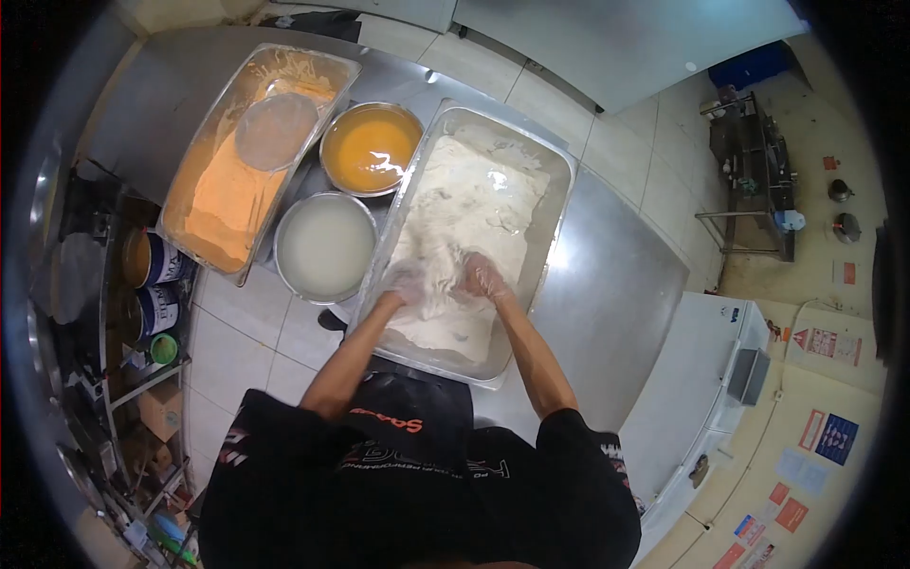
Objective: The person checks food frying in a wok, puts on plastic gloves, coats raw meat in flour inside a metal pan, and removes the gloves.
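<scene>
A deep metal tray [559, 204] full of white flour [474, 204] lies in front of me. Both my hands wear clear plastic gloves and are down in the flour, facing each other. My left hand [406, 283] is smeared by motion near the tray's left wall, so its fingers cannot be made out. Curled inward, my right hand [483, 277] is in the middle of the tray, its fingertips partly hidden by flour. Between the hands is a blurred, flour-coated clump [441, 270]; whether it holds pieces of food I cannot tell.
Left of the tray stand a bowl of orange-yellow liquid [365, 147] and a bowl of cloudy whitish liquid [325, 248]. Farther left, a tray of orange powder [232, 194] holds a round sieve [277, 131]. A white chest freezer [687, 379] stands right of the steel table [616, 275].
</scene>
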The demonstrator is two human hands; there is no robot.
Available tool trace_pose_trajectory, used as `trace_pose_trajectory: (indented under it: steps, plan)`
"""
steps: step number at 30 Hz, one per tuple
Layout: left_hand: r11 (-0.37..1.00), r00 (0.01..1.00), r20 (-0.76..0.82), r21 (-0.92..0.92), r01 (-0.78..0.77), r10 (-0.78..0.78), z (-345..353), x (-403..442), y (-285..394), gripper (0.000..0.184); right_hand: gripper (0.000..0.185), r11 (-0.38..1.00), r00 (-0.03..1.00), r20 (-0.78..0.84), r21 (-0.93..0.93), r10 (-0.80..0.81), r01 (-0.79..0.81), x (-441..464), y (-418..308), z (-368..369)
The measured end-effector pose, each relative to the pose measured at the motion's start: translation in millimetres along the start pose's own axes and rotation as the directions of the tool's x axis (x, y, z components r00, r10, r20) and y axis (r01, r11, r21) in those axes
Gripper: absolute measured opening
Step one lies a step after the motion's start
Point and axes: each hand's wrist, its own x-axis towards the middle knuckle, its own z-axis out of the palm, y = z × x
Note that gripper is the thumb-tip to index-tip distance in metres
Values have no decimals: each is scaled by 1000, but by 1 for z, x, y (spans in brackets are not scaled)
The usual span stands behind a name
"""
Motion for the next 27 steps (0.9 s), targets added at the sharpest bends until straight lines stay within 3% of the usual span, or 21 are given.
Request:
trace_pose_trajectory:
  steps: [1, 3, 4, 5, 6, 8, 9, 10, 12, 13, 14, 15, 16, 17, 18, 20, 21, 22, 25, 26, 27]
  plan:
    - [1000, 1000, -3, -9, -3, 3, 4, -9, 6, 51, 77, 997, 988, 141, 27, 63, -68, -5, 0, -29]
    - [990, 982, -152, -64, -123, 112, -13, -56, 17, 52, 79, 955, 969, 79, 163, 236, -246, -2, 19, -60]
    - [981, 960, -233, -77, -179, 157, -34, -81, 20, 53, 81, 862, 911, 32, 314, 411, -399, 10, 29, -72]
    - [969, 929, -312, -84, -234, 197, -57, -102, 21, 54, 81, 868, 917, 25, 312, 398, -386, 24, 31, -75]
    - [971, 931, -315, -84, -223, 186, -86, -121, 31, 54, 76, 884, 873, -195, 249, 447, -396, 40, 39, -68]
    - [899, 895, -446, -391, -199, 4, -141, -138, 55, 49, 66, 926, 713, -606, 120, 353, -357, 75, 48, -47]
    - [893, 859, -511, -401, -205, -32, -148, -130, 55, 48, 61, 954, 653, -713, 79, 256, -288, 94, 50, -37]
    - [906, 824, -565, -367, -209, -38, -133, -105, 42, 47, 57, 988, 632, -765, 32, 123, -153, 117, 54, -17]
    - [983, 691, -716, -39, -179, 97, -59, -13, -11, 44, 49, 967, 551, -801, -249, -232, 44, 172, 88, 100]
    - [988, 624, -767, 97, -118, 150, -28, 30, -33, 42, 47, 974, 782, -580, -148, -228, 174, 132, 46, 36]
    - [914, 658, -753, -280, -294, -19, -28, 45, -30, 39, 44, 961, 919, -280, -78, -277, 265, 97, 14, -14]
    - [910, 657, -754, -285, -300, -19, -48, 31, -8, 39, 42, 942, 942, -23, -24, -335, 334, 74, -3, -40]
    - [956, 801, -590, -280, -84, -102, -84, 6, 15, 32, 40, 924, 912, 153, 67, -382, 376, 53, -12, -69]
    - [976, 901, -395, -183, 114, -179, -122, -22, 40, 29, 42, 944, 920, 217, 126, -327, 306, 40, -7, -72]
    - [989, 815, -575, -145, -9, -77, -40, 24, 16, 31, 45, 948, 955, 161, 242, -249, 207, 35, 15, -59]
    - [984, 515, -846, 56, -172, 138, 113, 109, -29, 39, 51, 822, 999, -51, 569, 7, 23, 31, 59, -9]
    - [984, 811, -558, 117, -131, 175, 57, 32, -1, 31, 54, 709, 970, -205, 703, 128, 55, 36, 74, 37]
    - [989, 894, -429, 118, -86, 129, 32, -1, 18, 32, 61, 960, 900, -338, 160, 274, -232, 12, 55, 20]
    - [998, 983, -181, 61, -28, 39, 9, -45, 34, 34, 51, 972, 861, -452, 116, 233, -203, -22, -6, 49]
    - [1000, 998, -60, -12, -1, 1, 7, -54, 33, 35, 47, 976, 875, -435, 141, 214, -168, -34, -27, 53]
    - [1000, 998, -65, -6, 3, -4, 1, -64, 31, 35, 44, 977, 903, -384, 162, 191, -138, -44, -45, 50]
